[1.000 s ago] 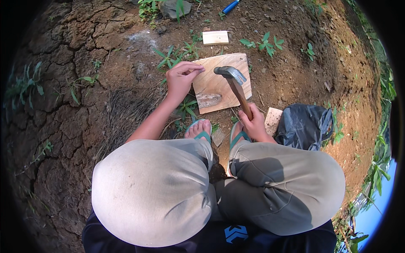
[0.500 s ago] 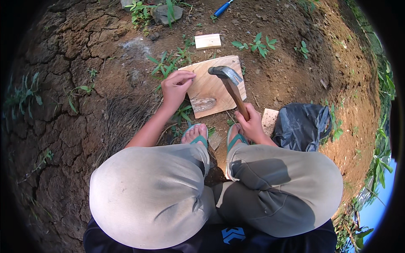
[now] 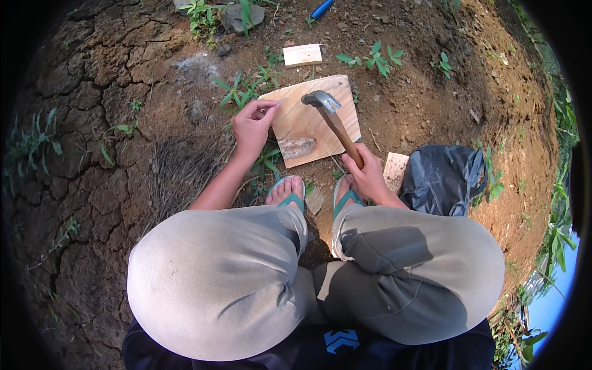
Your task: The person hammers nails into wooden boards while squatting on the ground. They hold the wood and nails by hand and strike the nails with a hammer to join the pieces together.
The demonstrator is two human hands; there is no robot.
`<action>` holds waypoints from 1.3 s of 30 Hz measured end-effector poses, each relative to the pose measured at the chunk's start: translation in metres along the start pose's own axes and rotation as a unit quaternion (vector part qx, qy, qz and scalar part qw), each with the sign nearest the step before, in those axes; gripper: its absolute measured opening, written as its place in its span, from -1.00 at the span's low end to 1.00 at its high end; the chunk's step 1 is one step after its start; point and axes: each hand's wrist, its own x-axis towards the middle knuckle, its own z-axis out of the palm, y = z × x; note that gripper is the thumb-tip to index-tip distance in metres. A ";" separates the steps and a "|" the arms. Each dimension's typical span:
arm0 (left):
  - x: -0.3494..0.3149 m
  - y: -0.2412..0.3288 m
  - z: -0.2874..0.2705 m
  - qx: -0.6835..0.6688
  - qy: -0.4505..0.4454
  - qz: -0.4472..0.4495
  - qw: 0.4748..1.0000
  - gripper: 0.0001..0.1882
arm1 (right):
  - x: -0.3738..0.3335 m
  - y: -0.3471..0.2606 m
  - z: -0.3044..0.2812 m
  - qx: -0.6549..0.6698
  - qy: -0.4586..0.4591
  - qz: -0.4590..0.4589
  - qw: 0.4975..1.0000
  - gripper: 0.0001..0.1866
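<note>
My right hand [image 3: 368,174] is wrapped around the wooden handle of a claw hammer [image 3: 336,121]. Its metal head is over a flat, pale wooden board [image 3: 314,123] on the ground, and I cannot tell whether the two touch. At the board's left edge, my left hand [image 3: 251,129] is closed in a pinch on a small, thin nail [image 3: 280,101], whose tip points toward the board. A rough bark-like patch [image 3: 298,147] marks the board's near left part.
Beyond the board lies a small wooden block [image 3: 303,55], with a blue-handled tool [image 3: 321,9] farther off. A black plastic bag [image 3: 443,180] and another wood piece [image 3: 395,171] lie to the right. My sandalled feet [image 3: 287,192] stand just nearer than the board. Dry grass [image 3: 179,179] lies left.
My left fingers have shifted slightly, and the thin nail now shows between them. The hammer has moved a little to the left, still in my right hand.
</note>
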 end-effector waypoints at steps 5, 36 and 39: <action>0.001 -0.002 -0.012 0.072 0.036 0.007 0.997 -0.87 | 0.002 -0.009 -0.002 0.001 -0.019 0.023 1.000 -0.77; -0.010 -0.002 -0.021 0.092 -0.071 -0.130 0.985 -0.71 | 0.019 -0.021 0.023 -0.210 -0.057 -0.085 0.972 -0.75; -0.012 0.000 -0.027 0.118 -0.124 -0.120 0.978 -0.64 | 0.020 -0.023 0.024 -0.220 -0.057 -0.096 0.969 -0.77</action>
